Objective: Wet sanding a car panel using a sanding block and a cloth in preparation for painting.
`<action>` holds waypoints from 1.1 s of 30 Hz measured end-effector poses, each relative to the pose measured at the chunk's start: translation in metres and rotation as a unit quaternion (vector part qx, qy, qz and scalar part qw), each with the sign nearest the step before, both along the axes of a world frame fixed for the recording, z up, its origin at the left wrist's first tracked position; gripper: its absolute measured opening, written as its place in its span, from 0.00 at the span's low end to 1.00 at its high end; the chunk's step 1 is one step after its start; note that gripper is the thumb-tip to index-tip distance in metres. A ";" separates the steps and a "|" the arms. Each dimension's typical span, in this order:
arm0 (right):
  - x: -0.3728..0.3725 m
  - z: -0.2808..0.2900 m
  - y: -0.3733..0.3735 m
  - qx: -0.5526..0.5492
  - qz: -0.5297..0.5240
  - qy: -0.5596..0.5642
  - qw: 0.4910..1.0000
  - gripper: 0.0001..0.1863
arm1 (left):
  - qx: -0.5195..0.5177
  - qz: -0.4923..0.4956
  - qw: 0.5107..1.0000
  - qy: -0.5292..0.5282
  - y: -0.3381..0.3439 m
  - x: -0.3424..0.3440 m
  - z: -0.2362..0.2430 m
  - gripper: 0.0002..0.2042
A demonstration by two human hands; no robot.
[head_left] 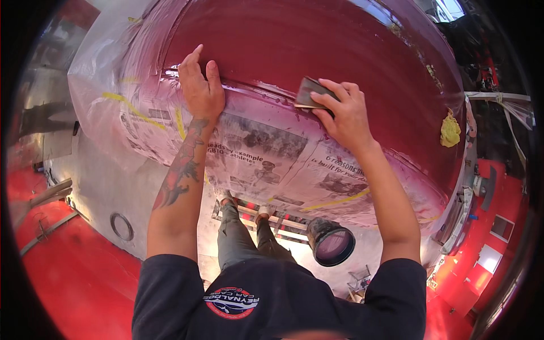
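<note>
A dark red, wet-looking car panel (243, 39) curves across the top of the view. My right hand (350, 116) grips a flat grey-brown sanding block (311, 92), holding it against the panel's lower edge beside a wet groove. Further left, my left hand (201, 88) rests at the same edge with its fingers stretched out and the thumb apart, holding nothing. Below both hands, masking newspaper (266, 141) dusted pink covers the lower bodywork. Strips of yellow tape (136, 110) run over it.
Clear plastic sheeting (93, 90) drapes at the left. A yellow cloth (450, 129) lies on the panel's right part. By my feet, a dark bucket (334, 246) of pinkish liquid stands next to a slatted wooden platform (289, 226). A black ring (121, 226) lies on the floor.
</note>
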State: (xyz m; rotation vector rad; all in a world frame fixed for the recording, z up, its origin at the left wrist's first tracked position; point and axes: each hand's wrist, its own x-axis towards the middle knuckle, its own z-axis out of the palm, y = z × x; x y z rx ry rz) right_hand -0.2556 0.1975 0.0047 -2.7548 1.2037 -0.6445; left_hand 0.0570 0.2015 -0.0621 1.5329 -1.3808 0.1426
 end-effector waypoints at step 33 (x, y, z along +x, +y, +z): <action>-0.112 -0.033 -0.048 -0.075 -0.584 0.110 0.801 0.22 | 0.030 -0.009 1.000 -0.003 0.005 0.005 0.002 0.21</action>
